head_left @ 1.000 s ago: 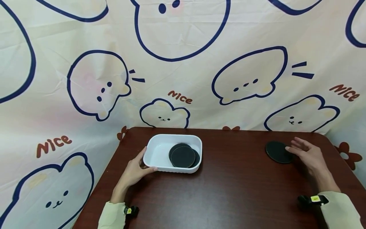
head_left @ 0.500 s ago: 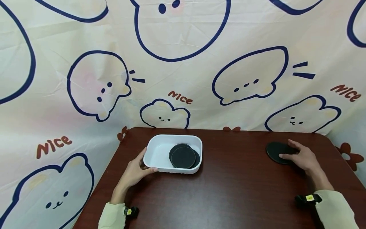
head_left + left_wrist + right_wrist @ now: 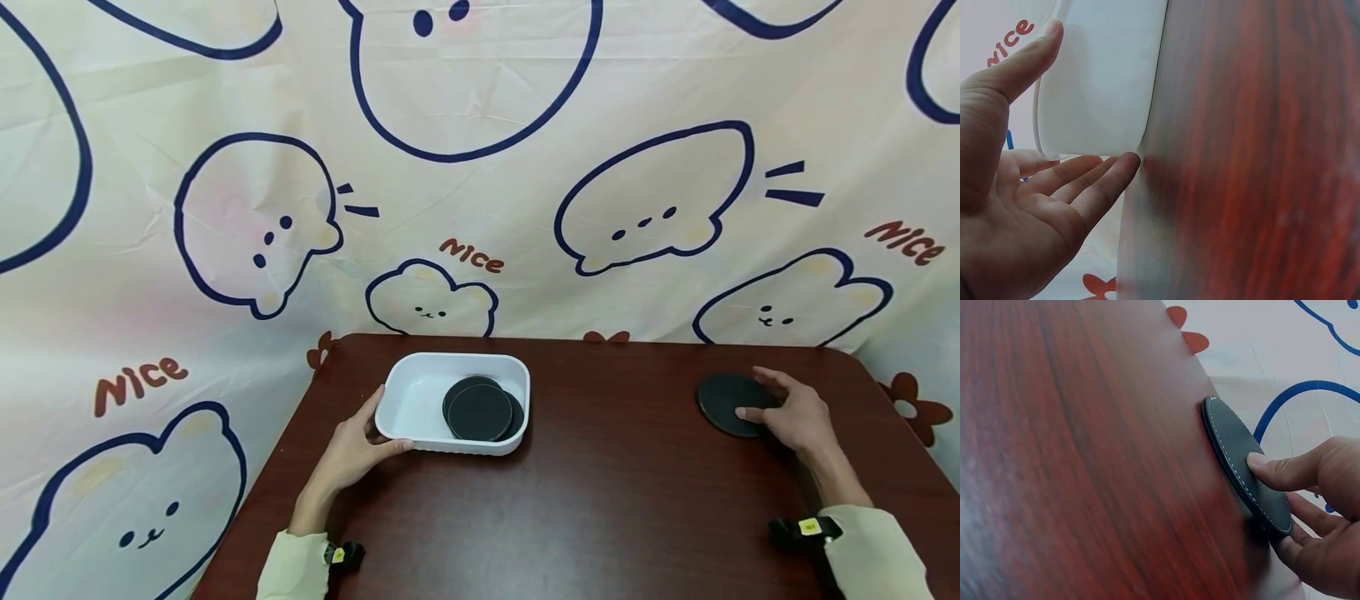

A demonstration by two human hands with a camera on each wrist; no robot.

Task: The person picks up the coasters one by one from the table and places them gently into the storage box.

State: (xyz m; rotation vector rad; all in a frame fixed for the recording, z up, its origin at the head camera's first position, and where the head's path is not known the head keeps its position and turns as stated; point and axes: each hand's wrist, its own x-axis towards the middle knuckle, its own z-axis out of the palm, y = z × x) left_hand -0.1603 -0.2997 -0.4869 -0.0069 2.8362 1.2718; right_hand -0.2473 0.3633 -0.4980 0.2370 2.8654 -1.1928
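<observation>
A white rectangular tray [image 3: 408, 404] stands at the back left of the table, with several round black coasters [image 3: 480, 412] overlapping in its right half. My left hand [image 3: 355, 446] holds the tray's near left corner, thumb along the near side and fingers against the left end. In the left wrist view the thumb [image 3: 1029, 59] lies by the rim and the fingertips touch the end wall. At the back right, my right hand [image 3: 798, 414] pinches a round black coaster [image 3: 727, 404]. The right wrist view shows its white-stitched edge, which looks layered, thumb on top and fingers at the edge.
The dark brown table [image 3: 600, 500] extends between the two hands. Behind it hangs a pale cloth [image 3: 525, 200] with blue cartoon outlines, close to the table's far edge.
My right hand has moved a little left and its thumb has come onto the coaster's top, with the fingers closing at its edge. My left hand and the tray have stayed put.
</observation>
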